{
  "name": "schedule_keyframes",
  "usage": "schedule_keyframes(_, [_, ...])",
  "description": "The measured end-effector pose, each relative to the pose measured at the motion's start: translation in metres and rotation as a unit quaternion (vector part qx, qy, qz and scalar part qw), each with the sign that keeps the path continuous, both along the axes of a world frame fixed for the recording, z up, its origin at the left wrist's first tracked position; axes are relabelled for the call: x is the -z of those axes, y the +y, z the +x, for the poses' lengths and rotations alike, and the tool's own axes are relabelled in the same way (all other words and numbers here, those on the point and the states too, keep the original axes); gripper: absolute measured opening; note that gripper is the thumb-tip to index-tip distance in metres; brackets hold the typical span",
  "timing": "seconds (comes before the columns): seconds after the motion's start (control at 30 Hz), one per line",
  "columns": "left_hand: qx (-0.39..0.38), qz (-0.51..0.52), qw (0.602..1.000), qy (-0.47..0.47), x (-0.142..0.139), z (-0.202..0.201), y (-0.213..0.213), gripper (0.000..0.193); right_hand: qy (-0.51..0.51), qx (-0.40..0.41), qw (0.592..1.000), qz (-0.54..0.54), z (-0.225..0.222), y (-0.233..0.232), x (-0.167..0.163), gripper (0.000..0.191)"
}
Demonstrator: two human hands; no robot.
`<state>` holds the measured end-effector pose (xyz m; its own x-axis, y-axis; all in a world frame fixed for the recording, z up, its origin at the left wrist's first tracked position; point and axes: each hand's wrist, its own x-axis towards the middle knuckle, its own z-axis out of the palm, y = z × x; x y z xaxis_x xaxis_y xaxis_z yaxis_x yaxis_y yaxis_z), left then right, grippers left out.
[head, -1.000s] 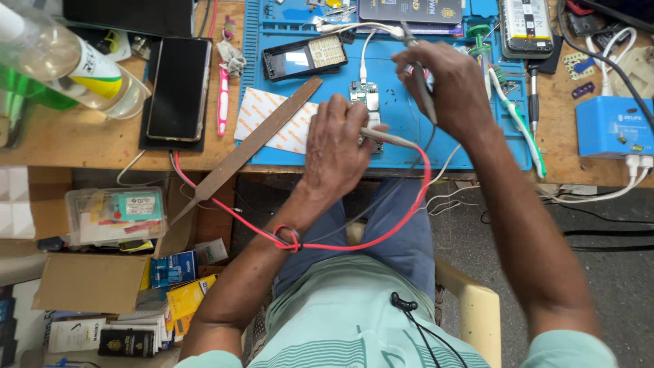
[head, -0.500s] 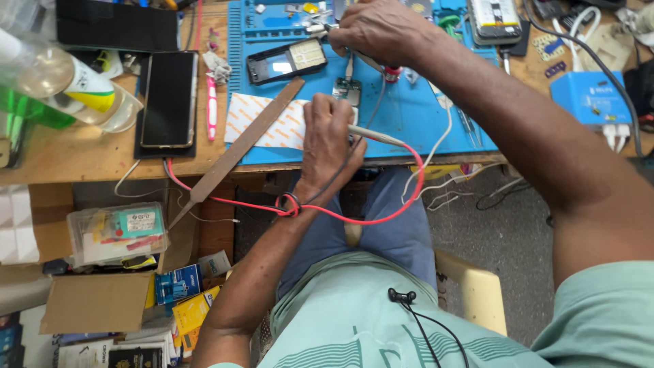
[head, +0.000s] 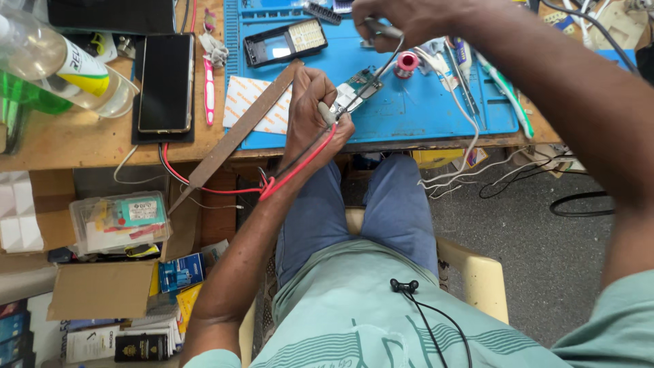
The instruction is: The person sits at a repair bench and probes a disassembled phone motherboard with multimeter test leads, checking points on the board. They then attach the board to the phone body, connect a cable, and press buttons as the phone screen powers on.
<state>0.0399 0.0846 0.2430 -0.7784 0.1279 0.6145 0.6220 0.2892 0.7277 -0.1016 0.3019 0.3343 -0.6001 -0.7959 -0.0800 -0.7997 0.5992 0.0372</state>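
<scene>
Pinning a small circuit board (head: 354,88) to the blue work mat (head: 436,116) is what our left hand (head: 310,112) is doing; its fingers are curled tight around a probe with red and black leads (head: 300,163), the tip resting at the near end of the board, probably so one hand is both steadying the board and keeping contact; our right hand (head: 398,17) is reaching in from the far right, clenched around a thin tool (head: 381,31) whose dark lead is drooping down to the board; what kind of tool it is, we cannot tell. To the left, a phone shell with keypad (head: 286,42) is lying on the mat, a black smartphone (head: 165,83) is lying flat on the wooden bench (head: 82,146), and a long metal file (head: 235,140) is leaning across the near edge; a solder spool (head: 407,65) is sitting just right of the board. Compared with half a second ago, our right hand is sitting slightly further away and higher in view, while our left hand is staying planted on the board.
</scene>
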Motion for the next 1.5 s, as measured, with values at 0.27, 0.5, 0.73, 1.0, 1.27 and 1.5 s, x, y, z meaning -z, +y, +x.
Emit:
schedule_keyframes(0.27, [0.04, 0.02, 0.998, 0.041, -0.009, -0.009, -0.014, 0.036, -0.022, 0.097, 0.987, -0.125, 0.034, 0.058, 0.012, 0.04])
schedule_keyframes(0.5, [0.077, 0.016, 0.994, 0.079, -0.025, -0.008, -0.034, 0.037, 0.08, 0.117, 0.93, -0.339, 0.065, 0.081, 0.024, 0.034])
schedule_keyframes(0.73, [0.106, 0.034, 0.986, 0.123, -0.04, -0.023, -0.024, 0.037, 0.085, 0.109, 0.892, -0.431, 0.085, 0.078, 0.02, 0.02])
schedule_keyframes(1.0, [0.179, 0.0, 0.983, 0.047, -0.029, -0.018, -0.065, 0.036, -0.075, 0.13, 0.925, -0.349, 0.093, 0.071, 0.04, 0.028])
schedule_keyframes(1.27, [0.186, 0.014, 0.982, 0.041, -0.007, -0.03, -0.075, 0.037, 0.123, 0.166, 0.936, -0.285, 0.079, 0.055, 0.05, 0.038])
schedule_keyframes(1.5, [0.177, -0.011, 0.983, 0.043, -0.008, -0.029, -0.078, 0.039, -0.051, 0.029, 0.939, -0.338, 0.041, 0.003, 0.081, 0.029])
